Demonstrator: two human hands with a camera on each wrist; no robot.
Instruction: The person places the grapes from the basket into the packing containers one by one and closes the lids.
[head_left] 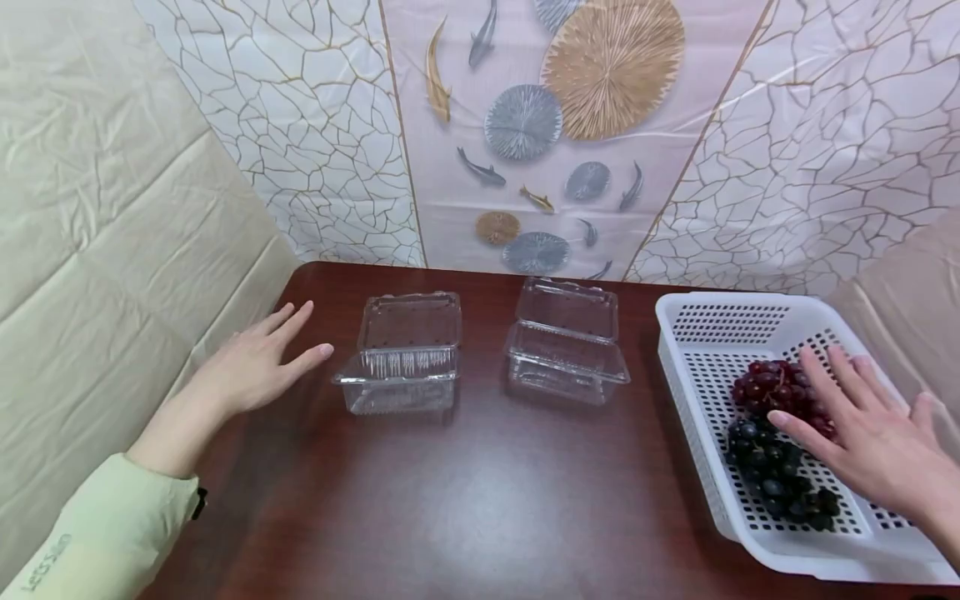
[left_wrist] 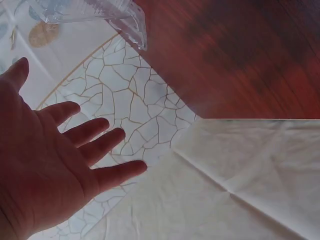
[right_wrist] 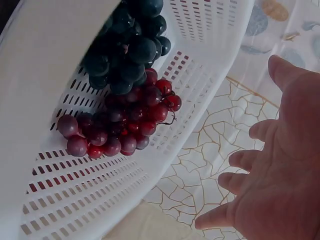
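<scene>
My right hand (head_left: 885, 442) is spread above the white basket (head_left: 697, 442), palm down and holding nothing. The red grapes (head_left: 776, 387) lie in the basket, ahead of my right palm and to its left, partly covered by my fingers as I look down. The dark grapes (head_left: 768, 471) lie closer to me, left of my thumb and palm, up against the red bunch. From my right wrist, both bunches show well apart from my fingertips, so I am touching neither; a thin brown stem (right_wrist: 172, 112) sticks out of the red ones on the side toward my hand.

My left hand (head_left: 262, 362) is spread too, fingers straight and thumb out, with nothing in it. It is left of the nearer clear container (head_left: 401, 392), my thumb pointing toward it without touching. The other clear container (head_left: 562, 367) sits to the right of that one, between it and the basket. Both have their lids up, tipped back at the far side. Containers and basket all stand on the dark red-brown surface (head_left: 465, 500). My left forearm is in a pale green sleeve (head_left: 112, 525), with a black band (head_left: 199, 502) at the cuff.
</scene>
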